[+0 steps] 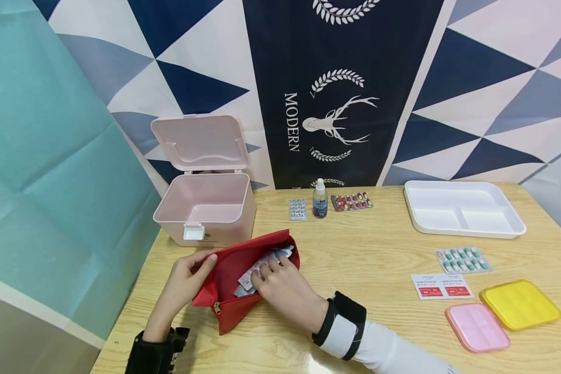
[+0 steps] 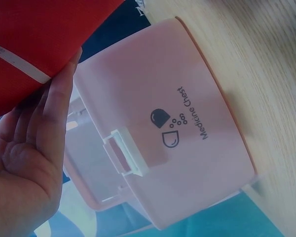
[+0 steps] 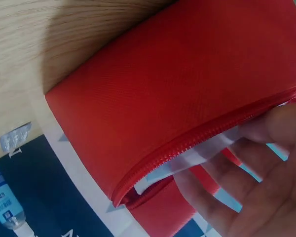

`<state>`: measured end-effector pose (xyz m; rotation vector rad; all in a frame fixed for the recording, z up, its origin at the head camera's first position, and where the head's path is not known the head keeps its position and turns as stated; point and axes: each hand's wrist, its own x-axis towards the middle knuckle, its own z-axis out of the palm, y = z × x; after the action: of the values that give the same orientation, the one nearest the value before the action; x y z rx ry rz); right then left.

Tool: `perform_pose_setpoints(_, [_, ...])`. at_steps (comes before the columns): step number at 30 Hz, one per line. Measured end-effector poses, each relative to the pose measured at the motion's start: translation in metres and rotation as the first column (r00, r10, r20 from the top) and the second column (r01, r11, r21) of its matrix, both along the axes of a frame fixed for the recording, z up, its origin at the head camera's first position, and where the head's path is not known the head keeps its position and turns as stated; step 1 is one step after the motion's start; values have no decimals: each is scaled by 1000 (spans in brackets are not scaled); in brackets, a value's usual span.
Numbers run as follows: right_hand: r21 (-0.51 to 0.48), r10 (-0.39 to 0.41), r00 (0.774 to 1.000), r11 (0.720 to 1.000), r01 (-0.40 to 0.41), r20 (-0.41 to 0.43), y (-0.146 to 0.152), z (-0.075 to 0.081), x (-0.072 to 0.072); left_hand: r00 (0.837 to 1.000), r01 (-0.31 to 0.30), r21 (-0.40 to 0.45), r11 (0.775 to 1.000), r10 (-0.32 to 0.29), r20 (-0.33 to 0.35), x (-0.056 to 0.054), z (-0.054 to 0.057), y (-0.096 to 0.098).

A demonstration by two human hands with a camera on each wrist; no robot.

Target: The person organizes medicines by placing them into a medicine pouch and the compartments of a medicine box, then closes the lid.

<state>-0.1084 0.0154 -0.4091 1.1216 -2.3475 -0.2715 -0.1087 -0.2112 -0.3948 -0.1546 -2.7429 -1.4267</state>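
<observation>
A red zippered pouch (image 1: 237,262) is held with its mouth spread wide over the table. My left hand (image 1: 187,278) pinches the pouch's left edge, thumb on the near side; in the left wrist view its fingers lie against the red fabric. My right hand (image 1: 292,296) reaches into the pouch's mouth. Its thumb and curled fingers grip a white printed packet (image 3: 200,153) just inside the zipper (image 3: 187,144). Other pale and bluish packets lie beside it, partly hidden by the pouch wall and fingers.
Behind the pouch stands a pink medicine chest (image 1: 215,228), lid raised. A blister pack (image 1: 297,209), spray bottle (image 1: 320,200) and red-yellow capsule strip (image 1: 352,201) line the back. Rightward lie a white tray (image 1: 465,228), green capsules (image 1: 463,259), red-white packet (image 1: 441,286), yellow case (image 1: 521,305) and pink case (image 1: 478,327).
</observation>
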Motion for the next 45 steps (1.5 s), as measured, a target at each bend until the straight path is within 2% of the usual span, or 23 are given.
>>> perform_pose_setpoints(13, [59,-7,996,998,2,86,0,3,-6,1000,-3,18,1000,3,-13,0,1,0])
perform_pose_setpoints(28, [-17,4,990,1000,-2,141,16,22,0,1000,-19,9,1000,19,-3,1,3,1])
perform_pose_setpoints(34, [-82,8,990,997,3,139,28,26,1,1000,-17,10,1000,17,-6,1,2,0])
perform_pose_setpoints(39, [-148,-2,995,989,17,97,42,31,1,1000,-15,4,1000,15,-10,1,2,0])
perform_pose_setpoints(45, [-303,-38,998,952,51,48,61,32,-9,1000,-13,1,1000,13,-12,0,1,-1])
